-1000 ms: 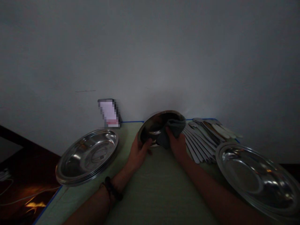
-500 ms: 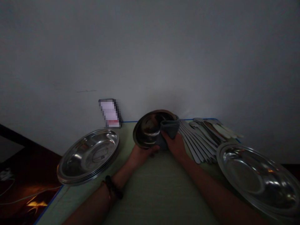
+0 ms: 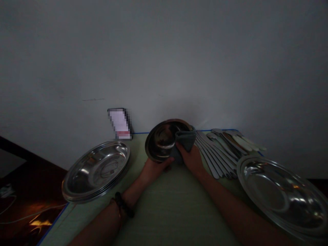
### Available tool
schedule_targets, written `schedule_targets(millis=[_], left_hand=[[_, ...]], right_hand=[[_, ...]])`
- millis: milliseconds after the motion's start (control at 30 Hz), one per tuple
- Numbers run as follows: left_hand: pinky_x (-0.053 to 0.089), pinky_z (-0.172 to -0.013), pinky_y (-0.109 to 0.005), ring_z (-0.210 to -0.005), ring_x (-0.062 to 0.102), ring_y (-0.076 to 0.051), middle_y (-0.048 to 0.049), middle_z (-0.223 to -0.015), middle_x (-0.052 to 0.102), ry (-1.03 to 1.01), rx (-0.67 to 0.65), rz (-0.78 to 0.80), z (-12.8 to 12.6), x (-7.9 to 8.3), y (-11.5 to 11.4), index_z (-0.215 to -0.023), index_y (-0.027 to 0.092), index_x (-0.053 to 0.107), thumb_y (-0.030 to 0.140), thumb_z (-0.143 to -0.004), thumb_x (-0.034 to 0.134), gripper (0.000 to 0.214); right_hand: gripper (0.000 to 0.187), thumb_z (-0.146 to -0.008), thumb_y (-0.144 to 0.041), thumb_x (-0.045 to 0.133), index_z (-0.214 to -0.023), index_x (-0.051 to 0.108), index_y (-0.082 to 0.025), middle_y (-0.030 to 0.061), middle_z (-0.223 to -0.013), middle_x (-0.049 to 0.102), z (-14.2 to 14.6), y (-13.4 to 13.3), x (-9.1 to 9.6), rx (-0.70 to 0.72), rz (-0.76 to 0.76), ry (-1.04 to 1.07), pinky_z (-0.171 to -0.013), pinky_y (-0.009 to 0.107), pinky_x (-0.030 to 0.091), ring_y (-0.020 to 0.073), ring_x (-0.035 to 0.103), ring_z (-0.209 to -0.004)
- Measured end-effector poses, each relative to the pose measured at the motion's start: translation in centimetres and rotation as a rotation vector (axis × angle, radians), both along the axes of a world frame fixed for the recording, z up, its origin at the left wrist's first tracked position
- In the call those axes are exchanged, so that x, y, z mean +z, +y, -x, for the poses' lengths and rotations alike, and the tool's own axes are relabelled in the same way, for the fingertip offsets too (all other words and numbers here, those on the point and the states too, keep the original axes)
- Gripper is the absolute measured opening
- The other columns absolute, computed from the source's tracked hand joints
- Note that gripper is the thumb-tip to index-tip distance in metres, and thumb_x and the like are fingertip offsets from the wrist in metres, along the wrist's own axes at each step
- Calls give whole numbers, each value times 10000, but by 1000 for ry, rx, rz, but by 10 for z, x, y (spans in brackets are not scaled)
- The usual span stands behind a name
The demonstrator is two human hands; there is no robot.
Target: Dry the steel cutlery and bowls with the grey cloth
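A shiny metal bowl (image 3: 161, 136) is held tilted over the middle of the table, its hollow side turned toward me. My left hand (image 3: 155, 169) grips its lower rim, thumb on the near edge and the other fingers hidden beneath. My right hand (image 3: 191, 158) is closed on a folded grey cloth (image 3: 186, 138), which it presses over the bowl's right rim. Part of the cloth hangs below the rim between my hands.
Stacked metal basins (image 3: 94, 174) stand at the table's left edge, and more basins (image 3: 269, 194) at the right. Several pieces of flatware (image 3: 215, 153) lie fanned out behind the right stack. A phone (image 3: 120, 123) leans against the wall (image 3: 164, 61). The table (image 3: 164, 212) has a blue edge.
Almost nothing differs. My left thumb has shifted slightly along the bowl's near rim; the bowl and the cloth stay nearly where they were.
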State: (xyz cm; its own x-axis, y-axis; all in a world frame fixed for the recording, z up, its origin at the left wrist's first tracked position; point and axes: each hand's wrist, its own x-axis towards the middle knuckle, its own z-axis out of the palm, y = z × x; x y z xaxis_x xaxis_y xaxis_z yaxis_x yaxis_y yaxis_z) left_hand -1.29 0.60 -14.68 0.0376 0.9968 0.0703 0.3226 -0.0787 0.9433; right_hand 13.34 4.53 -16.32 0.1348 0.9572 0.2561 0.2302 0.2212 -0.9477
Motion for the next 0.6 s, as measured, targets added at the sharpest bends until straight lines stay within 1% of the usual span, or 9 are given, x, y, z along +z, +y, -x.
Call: schedule_targets(millis=[100, 200, 367, 500, 600], left_hand=[[440, -475, -264, -468, 524, -143, 11, -478, 568, -8, 6, -3, 1, -1, 0, -533, 204, 552, 411, -669, 653, 268], [436, -487, -267, -472, 519, -142, 4, -487, 563, 8, -8, -8, 2, -3, 0, -524, 202, 547, 418, -688, 643, 287], [447, -515, -278, -474, 536, -150, -5, -480, 572, 41, 8, 5, 3, -6, 0, -516, 202, 550, 434, -706, 631, 311], [453, -488, -271, -462, 545, -152, 3, -471, 585, 27, 31, 0, 3, -6, 1, -530, 203, 564, 433, -692, 642, 292], [458, -491, -270, -461, 552, -153, -2, -469, 592, 39, 24, -6, 4, -8, 2, -516, 202, 567, 442, -698, 637, 309]], right_hand=[[387, -734, -530, 572, -805, 685, -166, 100, -780, 709, 0, 1, -1, 8, 16, -13, -635, 326, 463, 249, 658, -765], [408, -742, -533, 563, -841, 689, -158, 110, -813, 712, 0, 1, -2, 19, 4, -22, -647, 329, 465, 254, 657, -796], [422, -733, -542, 568, -818, 695, -149, 110, -788, 708, 0, 1, -2, 15, 28, -30, -646, 338, 462, 254, 655, -769], [418, -729, -542, 571, -820, 693, -152, 109, -794, 707, 0, 1, -1, 18, 13, -21, -649, 336, 460, 249, 651, -767], [414, -732, -543, 566, -817, 688, -156, 108, -791, 703, 0, 1, -1, 18, 17, -21, -647, 337, 459, 249, 649, -766]])
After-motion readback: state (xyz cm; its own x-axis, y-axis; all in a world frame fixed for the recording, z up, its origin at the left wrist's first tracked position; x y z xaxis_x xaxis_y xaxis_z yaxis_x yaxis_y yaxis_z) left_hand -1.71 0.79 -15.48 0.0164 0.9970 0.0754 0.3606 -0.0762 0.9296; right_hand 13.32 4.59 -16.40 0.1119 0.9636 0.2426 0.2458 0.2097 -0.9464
